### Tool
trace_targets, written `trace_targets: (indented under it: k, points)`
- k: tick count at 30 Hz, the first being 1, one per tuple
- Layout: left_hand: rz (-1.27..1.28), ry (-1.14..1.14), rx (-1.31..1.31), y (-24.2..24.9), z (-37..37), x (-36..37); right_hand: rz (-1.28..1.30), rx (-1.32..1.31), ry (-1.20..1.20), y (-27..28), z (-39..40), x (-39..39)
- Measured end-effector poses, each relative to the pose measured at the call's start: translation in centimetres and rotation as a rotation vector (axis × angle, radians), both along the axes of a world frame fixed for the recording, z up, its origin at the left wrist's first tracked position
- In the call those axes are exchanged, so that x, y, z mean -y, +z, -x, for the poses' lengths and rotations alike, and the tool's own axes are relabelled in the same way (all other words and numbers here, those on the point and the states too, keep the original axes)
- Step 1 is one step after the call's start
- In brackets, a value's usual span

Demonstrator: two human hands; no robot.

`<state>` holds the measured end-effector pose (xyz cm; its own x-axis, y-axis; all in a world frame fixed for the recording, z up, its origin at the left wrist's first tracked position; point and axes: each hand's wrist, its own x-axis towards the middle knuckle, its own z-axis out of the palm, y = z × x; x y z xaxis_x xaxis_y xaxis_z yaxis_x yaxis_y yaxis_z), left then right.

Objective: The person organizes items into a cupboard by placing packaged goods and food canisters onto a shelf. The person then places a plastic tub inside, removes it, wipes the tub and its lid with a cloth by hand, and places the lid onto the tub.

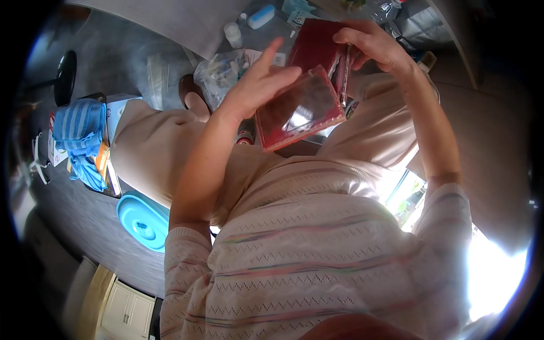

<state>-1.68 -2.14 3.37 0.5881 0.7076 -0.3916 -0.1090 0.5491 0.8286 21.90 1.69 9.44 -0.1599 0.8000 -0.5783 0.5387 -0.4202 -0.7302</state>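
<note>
A dark red case is held up over my lap, with a red panel [315, 44] behind and a clear-fronted part [300, 107] tilted toward me. My right hand [377, 46] grips the upper right of the red panel, thumb on the near face and fingers curled round the edge. My left hand [258, 82] is at the upper left edge of the clear-fronted part, thumb against it and index finger stretched outward. Its other fingers are hidden behind. Light reflects off the clear front. Whether the two parts are joined cannot be made out.
A clear plastic bag [221, 76], a white bottle [232, 35] and a blue-and-white container [261, 17] lie beyond my knees. Blue striped cloths [80, 124] rest on boxes at left, near a turquoise plastic lid [143, 220]. A can is partly hidden below the case.
</note>
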Motion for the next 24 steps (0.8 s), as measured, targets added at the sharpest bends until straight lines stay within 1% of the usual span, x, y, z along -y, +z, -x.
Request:
trace_targets:
  k: [2, 3, 6, 7, 10, 11, 13, 16, 18, 19, 20, 21, 23, 24]
  points:
    - [-0.015, -0.091, -0.001, 0.6, -0.8, 0.5, -0.059, 0.041, 0.015, -0.1, 1.2, -0.3]
    - [-0.105, -0.116, 0.105, 1.0, -1.0, 0.6, -0.110, 0.067, 0.011, 0.0, 2.0, -0.3]
    - [-0.071, -0.107, 0.124, -0.3, -1.6, 0.7, -0.149, 0.237, 0.089, 0.5, 3.8, -0.5]
    - [0.107, 0.031, 0.080, -0.2, -2.0, 1.1, -0.178, 0.251, 0.109, 0.1, 4.2, -0.5]
    - [0.261, 0.071, 0.159, -1.2, -1.7, 0.4, -0.226, 0.209, 0.123, -0.4, 4.9, -0.5]
    - [0.194, 0.162, 0.075, -0.7, -1.7, 0.7, -0.193, 0.184, 0.130, -0.7, 4.7, -0.9]
    - [0.299, 0.117, 0.121, -1.1, -0.5, 0.1, -0.185, 0.089, 0.130, -0.6, 4.2, -0.8]
    - [0.357, 0.039, 0.375, -1.4, 0.8, -0.9, -0.216, -0.082, 0.058, 0.0, 2.4, -0.4]
    - [0.387, -0.130, 0.855, -2.3, 2.1, -1.6, -0.240, -0.218, -0.022, 0.3, 1.1, 0.1]
    - [0.387, -0.200, 1.004, -3.8, 2.2, -2.0, -0.247, -0.291, -0.068, 0.3, 0.5, 0.5]
    - [0.419, -0.294, 0.998, -3.5, 2.2, -2.7, -0.254, -0.363, -0.114, 0.4, -0.1, 0.9]
    - [0.453, -0.388, 0.992, -3.0, 2.2, -3.4, -0.270, -0.359, -0.109, 0.6, -0.6, 1.2]
    - [0.440, -0.422, 0.994, -1.6, 2.2, -3.4, -0.266, -0.418, -0.126, 0.4, -1.4, 1.7]
    - [0.480, -0.425, 0.994, -1.2, 2.1, -3.3, -0.263, -0.448, -0.136, 0.2, -1.9, 2.0]
